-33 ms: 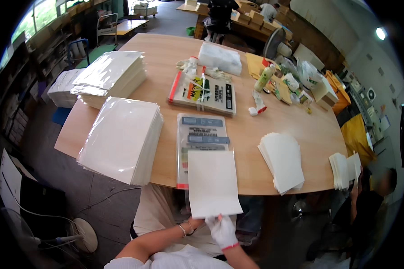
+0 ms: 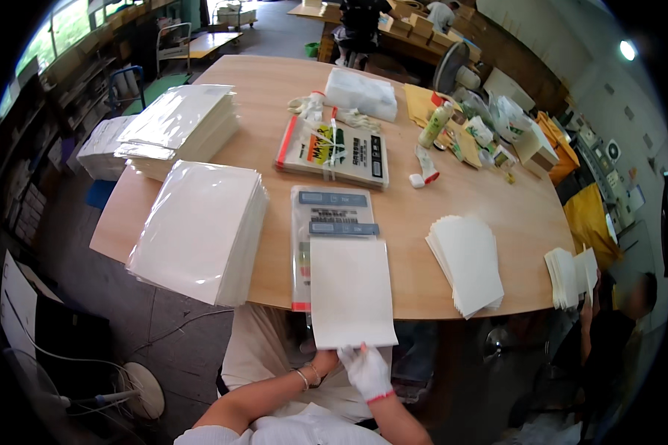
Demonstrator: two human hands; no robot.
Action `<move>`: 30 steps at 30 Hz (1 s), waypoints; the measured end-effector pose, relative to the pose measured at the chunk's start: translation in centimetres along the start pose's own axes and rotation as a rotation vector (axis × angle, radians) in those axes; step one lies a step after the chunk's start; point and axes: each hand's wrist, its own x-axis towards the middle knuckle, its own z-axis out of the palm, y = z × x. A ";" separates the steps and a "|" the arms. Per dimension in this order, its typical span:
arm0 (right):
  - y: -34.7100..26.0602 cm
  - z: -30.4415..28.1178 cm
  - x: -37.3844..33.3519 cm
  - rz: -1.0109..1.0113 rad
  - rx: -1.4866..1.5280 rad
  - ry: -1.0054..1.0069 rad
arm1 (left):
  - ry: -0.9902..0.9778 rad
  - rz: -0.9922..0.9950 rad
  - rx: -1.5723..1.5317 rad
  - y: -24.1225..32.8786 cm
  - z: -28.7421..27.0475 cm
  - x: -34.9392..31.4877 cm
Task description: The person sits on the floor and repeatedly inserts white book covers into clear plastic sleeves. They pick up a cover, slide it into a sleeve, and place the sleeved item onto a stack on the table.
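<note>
White paper sheet (image 2: 351,289), perhaps several together, lies with its far part over the printed clear plastic bags (image 2: 334,199) on the table (image 2: 412,259), while its near part juts past the front edge. The gloved right hand (image 2: 367,373) pinches the near edge. The bare left hand (image 2: 324,363) is just beside it, close under that edge; its fingers are mostly hidden, so I cannot tell whether it grips.

With the overhang held only along one side, a downward pull could crease the paper across the table's rim. Glove fabric may dull the feel, so a loose pinch could let it slip toward the lap. Slick plastic underneath might slide along if the paper drags on it. At the left, the film-wrapped paper stack (image 2: 193,230) reaches the front edge too; a knock from the left forearm could send its glossy upper layers skidding off.
</note>
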 end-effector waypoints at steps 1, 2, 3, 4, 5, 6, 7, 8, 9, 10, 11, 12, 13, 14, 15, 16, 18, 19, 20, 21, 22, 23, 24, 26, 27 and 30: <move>-0.1 0.2 2.1 0.013 0.044 -0.149 | 0.029 0.086 0.191 -0.2 0.1 -0.1; -0.4 1.1 3.8 -0.008 0.033 -0.161 | 0.045 0.066 0.049 0.2 0.2 0.2; -0.6 2.0 4.9 -0.032 0.027 -0.182 | 0.034 -0.067 -0.139 0.2 0.4 0.4; -0.7 2.2 5.0 -0.022 0.001 -0.144 | -0.002 -0.116 -0.145 -0.2 0.0 0.6; -1.1 2.3 5.1 -0.011 -0.025 -0.106 | -0.037 -0.166 -0.151 -0.5 -0.6 1.0; -1.6 2.4 5.1 -0.001 -0.051 -0.067 | -0.069 -0.146 -0.165 -0.9 -1.1 1.3; -2.0 2.1 4.8 0.005 -0.070 -0.182 | -0.102 -0.139 -0.181 -0.4 -1.4 1.0; -2.4 1.7 4.1 0.017 -0.090 -0.287 | -0.128 -0.142 -0.202 0.2 -1.5 0.2; -2.7 1.5 3.2 0.029 -0.111 -0.392 | -0.082 -0.172 -0.229 1.1 -2.0 -0.7; -2.9 2.1 1.9 0.006 -0.303 -0.206 | -0.035 -0.207 -0.250 3.2 -2.8 -1.5; -2.9 1.0 1.6 -0.009 -0.504 -0.278 | 0.011 -0.247 -0.266 4.7 -3.8 -1.9; -2.3 0.8 1.4 -0.098 -0.841 -0.262 | 0.031 -0.246 -0.307 5.5 -4.8 -2.0; -2.1 1.1 1.5 -0.190 -1.186 -0.253 | 0.011 -0.241 -0.249 5.3 -6.2 -1.8; -1.0 2.2 1.6 -0.486 -1.500 -0.245 | -0.029 -0.209 -0.187 4.6 -7.3 -1.1; 0.1 3.4 1.6 -1.007 -1.667 -0.362 | -0.070 -0.177 -0.125 3.8 -8.2 -0.9; 0.9 4.7 1.7 -1.070 -1.762 -0.361 | -0.058 -0.225 -0.131 3.8 -8.2 -0.9; 2.6 6.0 2.0 -1.101 -1.952 -0.344 | -0.035 -0.307 -0.140 4.0 -7.9 -0.9; 3.4 6.2 2.3 -1.112 -1.979 -0.349 | 0.008 -0.297 -0.148 3.2 -8.1 -0.7; 3.9 6.3 2.5 -1.089 -2.027 -0.372 | 0.050 -0.291 -0.157 2.1 -8.4 -0.7; 4.2 6.3 2.6 -1.065 -2.074 -0.392 | 0.092 -0.285 -0.165 1.0 -8.7 -0.5; 3.8 6.2 2.8 -1.054 -2.063 -0.518 | 0.159 -0.303 -0.156 2.6 -7.5 -0.8; 2.9 6.0 2.8 -1.030 -2.055 -0.655 | 0.162 -0.311 -0.236 2.6 -7.4 -1.0; 1.5 5.8 2.7 -1.006 -2.039 -0.790 | 0.164 -0.320 -0.314 2.5 -7.3 -1.1; -5.8 4.1 1.1 -0.787 -1.386 -0.810 | 0.139 -0.312 -0.307 6.5 -5.6 -1.8; -10.7 1.0 0.2 -0.735 -0.802 -0.569 | 0.132 -0.294 -0.170 6.1 -6.2 -1.7; -23.7 -9.0 -2.8 -1.376 -0.010 0.047 | 0.020 -0.236 -0.022 5.6 -7.6 -2.0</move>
